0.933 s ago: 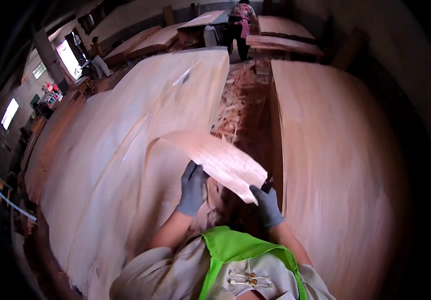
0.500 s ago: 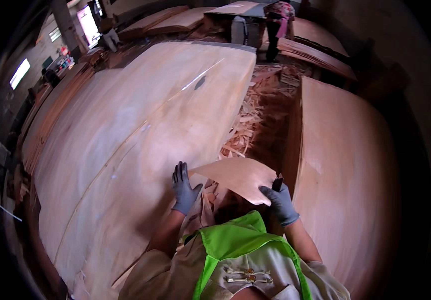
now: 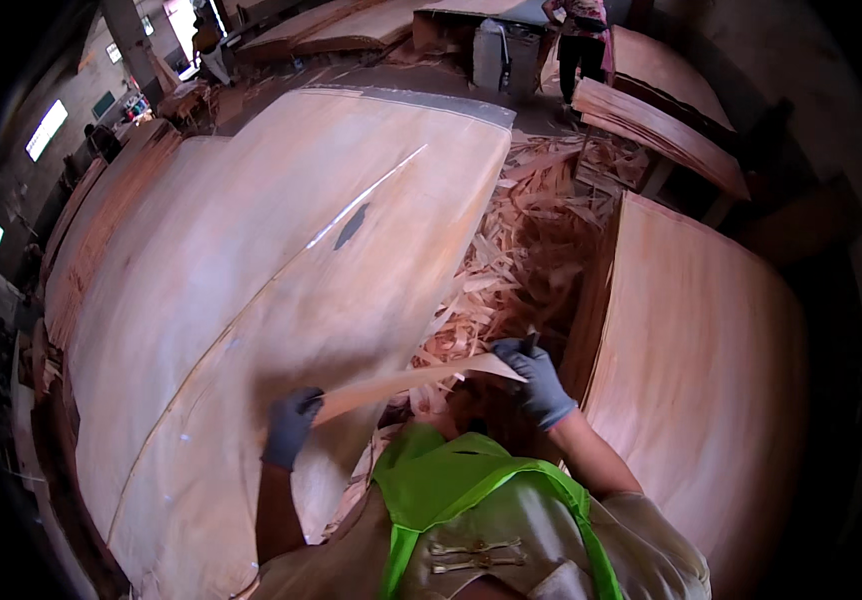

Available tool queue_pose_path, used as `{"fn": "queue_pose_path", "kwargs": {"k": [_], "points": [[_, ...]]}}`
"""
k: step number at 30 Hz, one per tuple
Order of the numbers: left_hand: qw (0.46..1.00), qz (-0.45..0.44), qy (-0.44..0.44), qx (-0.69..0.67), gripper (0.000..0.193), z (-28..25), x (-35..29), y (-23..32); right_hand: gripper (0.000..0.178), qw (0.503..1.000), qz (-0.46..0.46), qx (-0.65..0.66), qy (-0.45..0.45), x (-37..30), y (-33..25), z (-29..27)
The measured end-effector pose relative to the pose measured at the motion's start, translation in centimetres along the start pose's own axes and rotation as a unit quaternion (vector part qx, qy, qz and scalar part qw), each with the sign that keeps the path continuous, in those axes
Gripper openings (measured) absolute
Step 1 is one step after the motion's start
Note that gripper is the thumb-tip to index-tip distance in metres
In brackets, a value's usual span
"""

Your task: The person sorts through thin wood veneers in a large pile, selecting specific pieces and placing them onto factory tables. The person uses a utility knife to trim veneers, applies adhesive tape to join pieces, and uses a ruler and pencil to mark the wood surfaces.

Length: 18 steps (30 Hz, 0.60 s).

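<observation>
A thin piece of wood veneer (image 3: 401, 384) stretches between my gloved hands, seen nearly edge-on over the near edge of a large pale veneer sheet (image 3: 251, 390). Its left end is pinched in my left hand (image 3: 293, 428), just above that sheet. My right hand (image 3: 541, 384) grips the other end, over the gap beside the sheet. Something small and dark pokes up by the right fingers, too unclear to name. The large sheet has a long slit, bright at its far part, and a dark pointed hole (image 3: 351, 227) near it.
Veneer scraps (image 3: 511, 250) fill the gap between the large sheet and a second veneer stack (image 3: 696, 370) on my right. Further sheets (image 3: 661, 135) rest at the back right. One person (image 3: 583, 50) stands there; another (image 3: 211, 50) is far left.
My left hand, open beside the veneer piece before, has moved left and closed on its end. The piece has turned edge-on, and my right hand has shifted slightly up and left.
</observation>
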State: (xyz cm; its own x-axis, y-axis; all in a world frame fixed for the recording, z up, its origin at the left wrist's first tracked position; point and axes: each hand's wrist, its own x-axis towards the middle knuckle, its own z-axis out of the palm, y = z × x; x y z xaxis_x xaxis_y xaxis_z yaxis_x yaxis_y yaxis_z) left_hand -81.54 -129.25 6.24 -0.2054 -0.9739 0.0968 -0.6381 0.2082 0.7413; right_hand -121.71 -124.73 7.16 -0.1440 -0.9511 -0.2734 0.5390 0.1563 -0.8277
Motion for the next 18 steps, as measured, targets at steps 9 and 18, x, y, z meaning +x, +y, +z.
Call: {"fn": "queue_pose_path", "kwargs": {"k": [9, 18], "points": [[0.959, -0.043, -0.027, 0.278, 0.022, -3.3, 15.0, -3.1, 0.022, 0.983, 0.120, -0.049, -0.132, 15.2, -0.9, 2.4], [0.965, -0.053, -0.018, 0.256, 0.028, 4.7, 30.5, -15.5, 0.015, 0.968, 0.088, -0.225, -0.064, 32.7, 3.2, 2.3]]}}
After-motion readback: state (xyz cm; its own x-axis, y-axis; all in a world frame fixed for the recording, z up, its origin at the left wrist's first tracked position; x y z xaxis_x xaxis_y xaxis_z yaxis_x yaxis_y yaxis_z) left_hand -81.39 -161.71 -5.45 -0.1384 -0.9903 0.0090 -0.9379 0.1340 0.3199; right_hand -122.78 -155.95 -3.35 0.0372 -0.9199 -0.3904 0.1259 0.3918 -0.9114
